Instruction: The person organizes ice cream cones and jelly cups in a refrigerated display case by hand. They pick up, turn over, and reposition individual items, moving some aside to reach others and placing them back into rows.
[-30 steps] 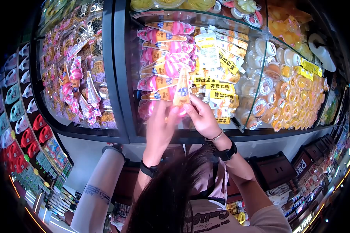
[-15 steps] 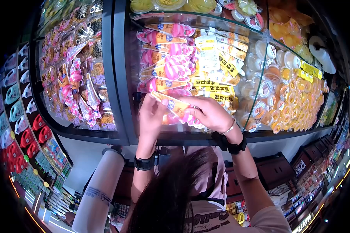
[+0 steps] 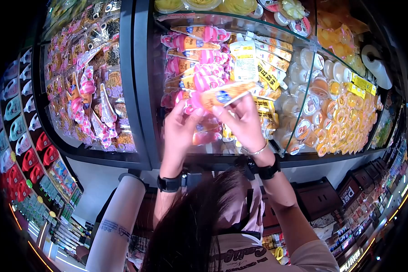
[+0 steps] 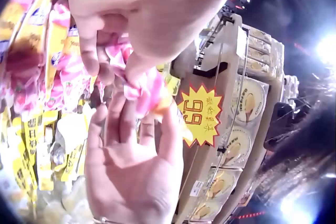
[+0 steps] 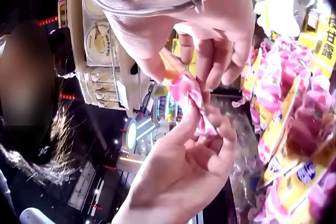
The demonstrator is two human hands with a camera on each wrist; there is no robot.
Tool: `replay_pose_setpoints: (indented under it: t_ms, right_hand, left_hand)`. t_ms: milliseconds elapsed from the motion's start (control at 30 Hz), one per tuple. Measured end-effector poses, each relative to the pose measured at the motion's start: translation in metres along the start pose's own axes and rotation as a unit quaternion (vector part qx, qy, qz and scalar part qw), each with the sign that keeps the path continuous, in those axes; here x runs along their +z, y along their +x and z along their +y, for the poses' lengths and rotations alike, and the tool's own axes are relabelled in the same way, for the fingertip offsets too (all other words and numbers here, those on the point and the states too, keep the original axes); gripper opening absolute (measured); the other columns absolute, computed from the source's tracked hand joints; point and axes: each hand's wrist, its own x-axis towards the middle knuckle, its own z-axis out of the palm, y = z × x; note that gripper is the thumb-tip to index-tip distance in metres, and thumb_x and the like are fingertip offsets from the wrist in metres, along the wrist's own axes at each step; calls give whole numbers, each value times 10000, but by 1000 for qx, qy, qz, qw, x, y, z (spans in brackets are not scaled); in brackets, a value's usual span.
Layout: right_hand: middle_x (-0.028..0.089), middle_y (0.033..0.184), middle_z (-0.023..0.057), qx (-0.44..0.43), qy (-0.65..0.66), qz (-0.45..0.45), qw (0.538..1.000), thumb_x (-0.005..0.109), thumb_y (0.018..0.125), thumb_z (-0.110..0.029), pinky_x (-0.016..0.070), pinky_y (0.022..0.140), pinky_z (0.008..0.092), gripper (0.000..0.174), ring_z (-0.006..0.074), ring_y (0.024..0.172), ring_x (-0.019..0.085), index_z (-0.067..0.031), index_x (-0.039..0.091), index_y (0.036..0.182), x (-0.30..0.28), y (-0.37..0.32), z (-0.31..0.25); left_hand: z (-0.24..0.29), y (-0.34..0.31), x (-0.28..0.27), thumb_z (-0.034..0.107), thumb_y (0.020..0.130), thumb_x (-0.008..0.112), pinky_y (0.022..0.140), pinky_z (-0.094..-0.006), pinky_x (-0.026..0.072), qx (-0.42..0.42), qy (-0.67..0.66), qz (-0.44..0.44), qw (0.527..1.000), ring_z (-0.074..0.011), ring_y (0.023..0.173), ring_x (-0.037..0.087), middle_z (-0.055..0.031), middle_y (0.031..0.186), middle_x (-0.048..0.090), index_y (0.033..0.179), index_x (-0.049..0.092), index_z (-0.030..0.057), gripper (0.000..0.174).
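Both hands hold one cone-shaped candy packet [image 3: 226,94], printed like an ice cream with a pink swirl top and an orange cone. My left hand [image 3: 179,127] pinches the pink end between thumb and fingers. My right hand [image 3: 244,121] grips the orange part, thumb on the near face and fingers behind. The packet lies crosswise above the display, its narrow end toward the right. In the right wrist view the pink top [image 5: 188,94] looks creased between the two hands. Below and beyond lies a stack of matching cone packets [image 3: 195,56].
Yellow-and-white spouted pouches [image 3: 263,68] lie right of the cone packets. Past a glass divider [image 3: 299,106] are round jelly cups [image 3: 335,118]. A black-framed bin [image 3: 140,81] of wrapped snacks stands left. A roll of plastic bags [image 3: 118,222] hangs at the front edge.
The held packet has turned: its narrow end pointed away, then up and left, and now points right. The left hand has shifted to the pink end, and the right hand has rotated with the packet.
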Motion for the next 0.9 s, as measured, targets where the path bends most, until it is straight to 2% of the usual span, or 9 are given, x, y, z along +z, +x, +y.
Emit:
replay_pose_setpoints:
  t_ms: [167,400,500,600,700,733,833,867,900]
  right_hand:
    - [662,937,48,57,35,-77,995,759,848,-95,529,739,236,267,94,846,632,7,614,1047,-35,45,-4]
    - [698,875,13,20,-155,-70,985,740,860,-123,491,700,220,162,56,785,627,2,695,953,-29,92,50]
    - [711,879,52,-44,-295,-62,953,745,852,-160,492,696,234,193,85,762,644,-29,701,986,-21,108,71]
    - [672,883,112,-146,-392,-49,907,741,801,-150,500,754,353,167,267,831,643,-57,686,929,-13,112,70]
    - [638,894,134,-137,-406,-52,902,741,771,-141,488,794,416,171,339,897,607,-37,662,880,-4,113,64]
    - [639,897,134,-135,-414,-55,899,742,772,-145,489,793,416,174,338,894,609,-36,664,882,-4,113,64]
    - [641,900,135,-135,-433,-72,888,738,781,-158,492,793,414,169,339,889,615,-39,679,885,-6,116,62]
    - [643,899,136,-137,-438,-79,885,736,784,-162,493,793,414,166,340,888,616,-41,685,885,-7,117,60]
    - [644,899,136,-134,-438,-97,884,729,791,-166,496,792,413,160,338,883,620,-43,692,887,-9,118,57]
  left_hand:
    - [33,30,-11,111,932,653,828,-276,495,55,281,-5,958,-123,924,630,-91,976,691,1111,598,-36,239]
    - [7,83,-7,73,937,625,743,-285,511,175,280,161,930,-161,851,639,-112,918,630,1295,416,7,420]
    - [-3,86,2,48,961,554,796,-342,523,235,410,184,862,-238,873,650,-233,1255,498,1435,325,37,526]
    - [-1,72,5,9,898,556,821,-454,525,129,425,168,880,-462,1008,601,-274,1444,348,1446,331,58,595]
    - [0,63,-2,46,951,518,851,-393,529,95,517,100,845,-341,1029,650,-194,1531,279,1486,318,91,573]
    - [4,60,0,45,948,499,961,-408,488,61,502,79,859,-348,1241,537,-133,1580,234,1481,358,114,555]
    - [-11,67,-4,76,967,487,1088,-409,386,159,540,86,822,-337,1402,348,-124,1572,268,1488,358,125,539]
    - [-12,65,-5,110,982,484,1161,-414,275,116,512,56,849,-324,1473,180,-118,1562,301,1491,359,130,525]
    - [-14,65,-7,121,983,489,1160,-417,275,125,540,55,830,-332,1471,185,-114,1560,306,1493,355,130,527]
